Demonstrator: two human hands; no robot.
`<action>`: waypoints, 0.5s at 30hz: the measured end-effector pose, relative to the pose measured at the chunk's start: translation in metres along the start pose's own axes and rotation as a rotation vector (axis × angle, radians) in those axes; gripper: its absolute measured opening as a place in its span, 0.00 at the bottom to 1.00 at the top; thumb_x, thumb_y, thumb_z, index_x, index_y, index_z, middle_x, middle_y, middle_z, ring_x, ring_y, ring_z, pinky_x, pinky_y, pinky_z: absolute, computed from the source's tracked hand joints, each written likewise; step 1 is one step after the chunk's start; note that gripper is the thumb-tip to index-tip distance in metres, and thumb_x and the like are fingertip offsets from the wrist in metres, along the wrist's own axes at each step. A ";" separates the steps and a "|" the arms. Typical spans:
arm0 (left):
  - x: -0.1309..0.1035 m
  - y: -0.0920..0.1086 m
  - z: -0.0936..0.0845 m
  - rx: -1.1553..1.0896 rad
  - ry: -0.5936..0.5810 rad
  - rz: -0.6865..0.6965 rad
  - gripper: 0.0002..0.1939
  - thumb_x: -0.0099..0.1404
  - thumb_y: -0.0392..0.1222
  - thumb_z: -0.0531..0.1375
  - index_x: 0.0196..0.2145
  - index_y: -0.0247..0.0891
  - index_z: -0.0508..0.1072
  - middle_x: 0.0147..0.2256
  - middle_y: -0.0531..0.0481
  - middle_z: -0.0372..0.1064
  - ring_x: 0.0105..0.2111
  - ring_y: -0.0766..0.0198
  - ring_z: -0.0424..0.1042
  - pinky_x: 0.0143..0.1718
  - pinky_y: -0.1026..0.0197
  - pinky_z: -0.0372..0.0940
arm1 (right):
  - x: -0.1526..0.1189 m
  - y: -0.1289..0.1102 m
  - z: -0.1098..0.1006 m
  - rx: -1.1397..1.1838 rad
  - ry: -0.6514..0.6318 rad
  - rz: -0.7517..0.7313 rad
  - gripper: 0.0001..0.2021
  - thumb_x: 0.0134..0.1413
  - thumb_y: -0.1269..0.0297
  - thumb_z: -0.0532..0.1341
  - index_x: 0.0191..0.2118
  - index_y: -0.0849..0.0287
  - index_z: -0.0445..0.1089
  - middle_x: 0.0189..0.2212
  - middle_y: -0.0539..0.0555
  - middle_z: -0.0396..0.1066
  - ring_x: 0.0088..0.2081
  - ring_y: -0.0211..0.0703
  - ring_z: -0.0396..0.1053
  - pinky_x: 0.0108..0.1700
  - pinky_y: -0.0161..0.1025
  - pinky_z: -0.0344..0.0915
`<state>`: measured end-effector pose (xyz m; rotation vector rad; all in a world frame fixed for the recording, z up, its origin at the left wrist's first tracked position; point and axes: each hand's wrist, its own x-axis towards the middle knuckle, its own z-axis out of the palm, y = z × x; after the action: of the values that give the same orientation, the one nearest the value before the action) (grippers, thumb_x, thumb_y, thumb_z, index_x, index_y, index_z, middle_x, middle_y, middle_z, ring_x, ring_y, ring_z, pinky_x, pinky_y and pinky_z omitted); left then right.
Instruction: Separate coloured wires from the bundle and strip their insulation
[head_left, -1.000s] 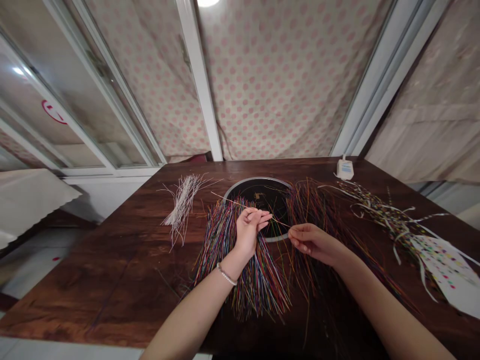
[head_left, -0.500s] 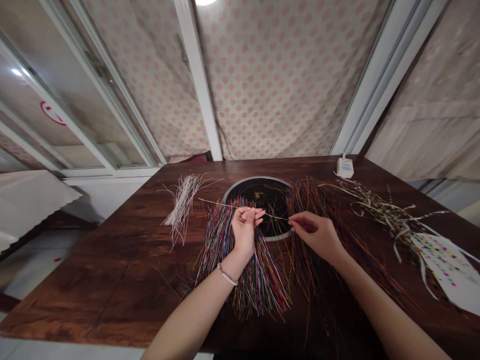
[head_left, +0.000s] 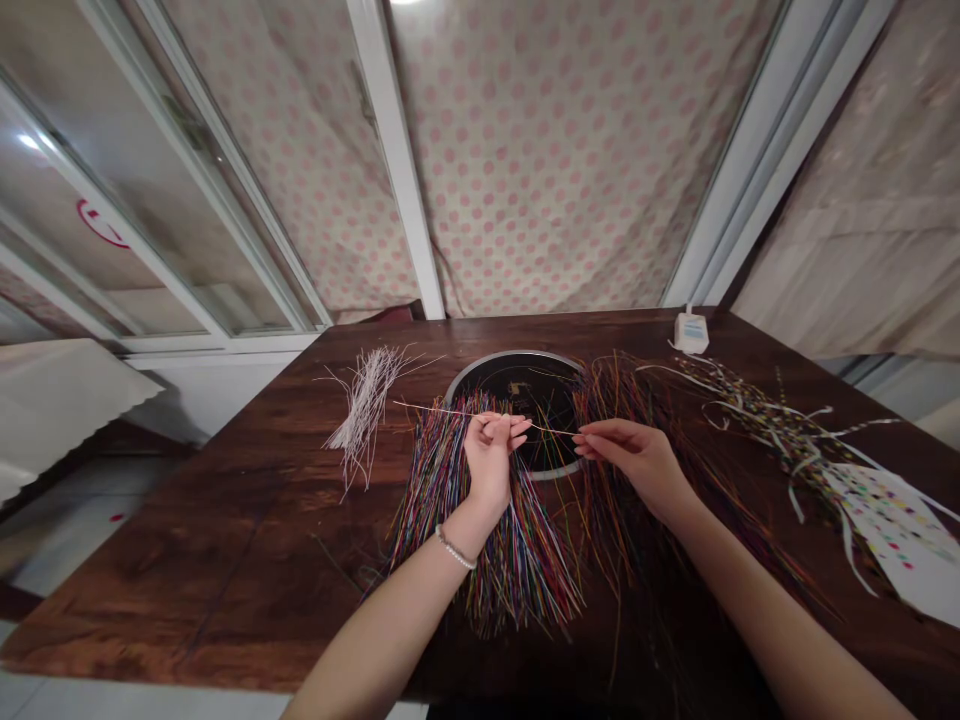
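My left hand (head_left: 491, 455), with a beaded bracelet at the wrist, pinches a thin pale strand (head_left: 431, 409) that sticks out to its left. On the other side the strand runs across to my right hand (head_left: 626, 452), whose thumb and fingertips are closed on its end. Both hands are raised over the table. Below my left hand spreads a thick bundle of multicoloured strands (head_left: 517, 570). A darker reddish-orange bundle (head_left: 611, 400) lies beneath and beside my right hand. Whether the strand is wire or cord I cannot tell.
A round black plate with a silver rim (head_left: 517, 353) sits behind the hands on the dark wooden table (head_left: 247, 520). White strands (head_left: 367, 400) lie at left. Dotted ribbons (head_left: 765, 420), a spotted white sheet (head_left: 900, 540) and a small white box (head_left: 691, 332) are at right.
My right hand's fingers have straightened a little and shifted slightly along the strand. My left hand stays almost where it was, still pinching the strand.
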<state>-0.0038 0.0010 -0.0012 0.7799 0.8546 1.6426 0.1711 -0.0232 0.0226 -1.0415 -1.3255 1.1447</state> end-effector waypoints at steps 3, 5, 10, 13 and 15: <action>0.000 -0.001 0.000 0.007 0.001 -0.004 0.14 0.54 0.46 0.60 0.32 0.37 0.59 0.31 0.47 0.71 0.33 0.62 0.73 0.32 0.63 0.64 | -0.001 0.000 0.001 -0.003 0.000 0.011 0.12 0.45 0.59 0.62 0.35 0.60 0.72 0.31 0.56 0.75 0.32 0.44 0.73 0.40 0.43 0.69; 0.000 -0.001 0.000 0.009 0.001 -0.007 0.14 0.54 0.46 0.60 0.32 0.37 0.59 0.31 0.47 0.71 0.33 0.62 0.73 0.32 0.63 0.64 | 0.000 -0.001 0.001 -0.013 -0.005 0.007 0.12 0.45 0.58 0.62 0.35 0.61 0.72 0.31 0.56 0.75 0.32 0.44 0.73 0.40 0.44 0.70; 0.001 -0.001 -0.001 -0.003 0.001 -0.013 0.13 0.54 0.46 0.60 0.32 0.37 0.59 0.31 0.48 0.71 0.33 0.63 0.73 0.32 0.64 0.64 | 0.001 0.000 0.001 -0.064 -0.023 -0.054 0.11 0.47 0.58 0.61 0.35 0.60 0.72 0.31 0.56 0.75 0.32 0.44 0.73 0.38 0.44 0.70; 0.001 -0.001 -0.002 0.004 0.007 -0.016 0.13 0.54 0.46 0.59 0.31 0.37 0.60 0.31 0.48 0.71 0.32 0.63 0.73 0.32 0.64 0.64 | 0.001 0.001 0.001 -0.093 -0.020 -0.077 0.12 0.47 0.57 0.61 0.35 0.60 0.72 0.31 0.56 0.74 0.32 0.44 0.73 0.38 0.44 0.70; 0.001 -0.001 -0.002 0.005 0.004 -0.014 0.13 0.54 0.46 0.59 0.31 0.37 0.60 0.30 0.48 0.71 0.32 0.64 0.73 0.32 0.64 0.64 | 0.001 0.002 0.001 -0.099 -0.021 -0.083 0.13 0.47 0.57 0.60 0.35 0.60 0.71 0.31 0.56 0.74 0.32 0.44 0.73 0.38 0.44 0.70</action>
<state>-0.0047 0.0017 -0.0033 0.7730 0.8652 1.6304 0.1698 -0.0220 0.0206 -1.0384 -1.4411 1.0392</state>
